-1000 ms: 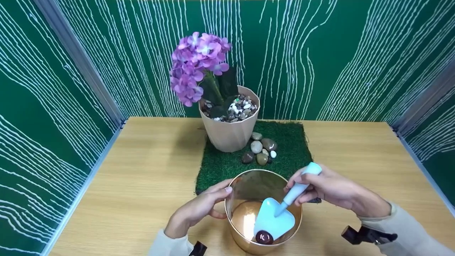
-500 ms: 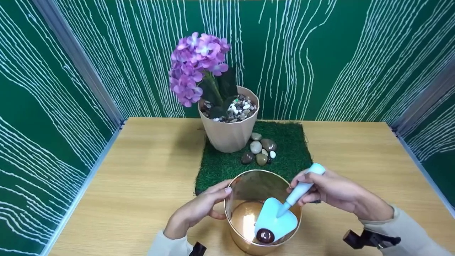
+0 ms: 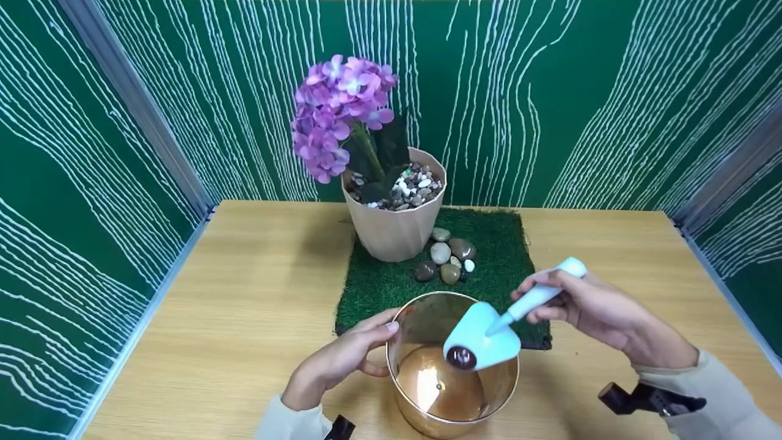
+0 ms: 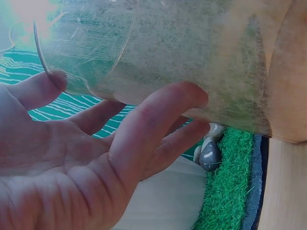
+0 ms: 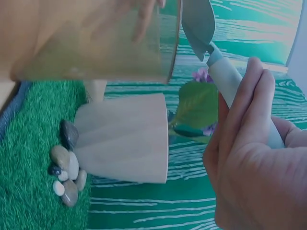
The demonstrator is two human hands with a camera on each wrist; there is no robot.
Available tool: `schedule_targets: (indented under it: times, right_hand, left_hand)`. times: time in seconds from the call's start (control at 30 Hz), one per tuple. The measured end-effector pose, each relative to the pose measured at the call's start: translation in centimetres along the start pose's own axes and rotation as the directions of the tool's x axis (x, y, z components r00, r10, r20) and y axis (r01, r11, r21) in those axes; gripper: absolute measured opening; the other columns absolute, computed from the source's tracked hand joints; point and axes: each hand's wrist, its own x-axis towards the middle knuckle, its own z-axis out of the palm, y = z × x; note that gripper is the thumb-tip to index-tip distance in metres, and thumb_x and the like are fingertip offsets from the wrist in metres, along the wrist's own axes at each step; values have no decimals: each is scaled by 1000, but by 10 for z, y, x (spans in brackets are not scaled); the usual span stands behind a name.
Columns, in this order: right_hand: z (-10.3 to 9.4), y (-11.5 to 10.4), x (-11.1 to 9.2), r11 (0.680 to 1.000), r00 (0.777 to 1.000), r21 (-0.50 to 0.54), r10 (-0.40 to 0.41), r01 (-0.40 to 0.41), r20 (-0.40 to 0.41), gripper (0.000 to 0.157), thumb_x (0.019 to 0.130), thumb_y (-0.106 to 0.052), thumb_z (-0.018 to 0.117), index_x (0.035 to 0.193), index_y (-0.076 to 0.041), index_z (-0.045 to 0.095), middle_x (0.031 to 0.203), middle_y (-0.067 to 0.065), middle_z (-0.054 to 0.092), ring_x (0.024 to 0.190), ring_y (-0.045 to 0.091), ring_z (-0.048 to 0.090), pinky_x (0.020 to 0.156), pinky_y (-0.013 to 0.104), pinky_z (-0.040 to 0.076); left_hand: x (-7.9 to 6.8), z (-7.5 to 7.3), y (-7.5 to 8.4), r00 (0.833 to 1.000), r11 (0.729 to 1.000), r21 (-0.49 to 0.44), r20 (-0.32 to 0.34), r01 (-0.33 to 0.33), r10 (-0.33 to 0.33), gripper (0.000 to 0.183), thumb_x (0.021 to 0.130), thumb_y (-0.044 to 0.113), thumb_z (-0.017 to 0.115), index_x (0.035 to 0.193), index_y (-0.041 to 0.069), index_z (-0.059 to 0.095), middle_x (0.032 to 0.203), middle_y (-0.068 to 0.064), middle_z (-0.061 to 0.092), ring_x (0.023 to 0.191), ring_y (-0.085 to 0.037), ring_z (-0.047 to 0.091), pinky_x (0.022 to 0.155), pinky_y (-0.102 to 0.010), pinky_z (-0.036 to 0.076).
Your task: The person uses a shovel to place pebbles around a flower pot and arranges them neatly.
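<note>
My right hand [image 3: 602, 311] grips the handle of a light blue trowel [image 3: 482, 333], fingers and thumb around it. On the tip of its blade sits a glossy, dark reddish-brown round stone [image 3: 461, 357]. The blade is tilted over the mouth of a see-through amber bucket [image 3: 421, 421], at about rim height. My left hand [image 3: 345, 354] holds the bucket's left side, one digit at the rim. In the left wrist view, curled fingers [image 4: 158, 105] touch the clear wall. The right wrist view shows the trowel above the rim, where the stone is hidden.
Behind the bucket lies a green turf mat [image 3: 489, 293]. On it stand a beige pot [image 3: 394, 235] filled with pebbles and a purple flower [image 3: 342, 110], beside several smooth stones [image 3: 441, 252]. The wooden table [image 3: 256, 287] is bordered by green, white-lined walls.
My right hand has lifted the trowel, with the dark stone on it, up from inside the bucket and slightly to the right. My left hand and the bucket have stayed in place.
</note>
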Motion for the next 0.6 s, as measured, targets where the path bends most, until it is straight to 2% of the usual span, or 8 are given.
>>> schedule_targets:
  times: [0.27, 0.43, 0.6]
  right_hand:
    - [-15, -12, -1, 999, 996, 5, -44, 45, -75, 47, 116, -10, 30, 118, -5, 77, 118, 10, 79, 96, 14, 79, 92, 24, 61]
    - [-25, -19, 0, 993, 991, 63, -92, 99, -96, 48, 116, -9, 29, 118, -1, 76, 118, 13, 79, 101, 19, 79, 93, 24, 60]
    - [-38, -24, 2, 985, 976, 128, -84, 111, -201, 45, 116, -9, 32, 114, 2, 75, 115, 16, 78, 101, 22, 80, 91, 24, 61]
  left_hand:
    - [-1, 1, 0, 1000, 1000, 1, 5, -8, 8, 56, 114, 37, 36, 166, 15, 34, 169, -16, 37, 163, -41, 22, 98, -57, 59]
    - [-1, 0, 0, 1000, 1000, 0, 0, -2, 2, 56, 114, 36, 36, 166, 14, 34, 167, -17, 38, 163, -40, 22, 99, -57, 58]
    - [-1, 1, 1, 1000, 1000, 10, -6, 1, -1, 56, 114, 35, 37, 166, 14, 33, 167, -17, 38, 162, -40, 25, 98, -53, 59]
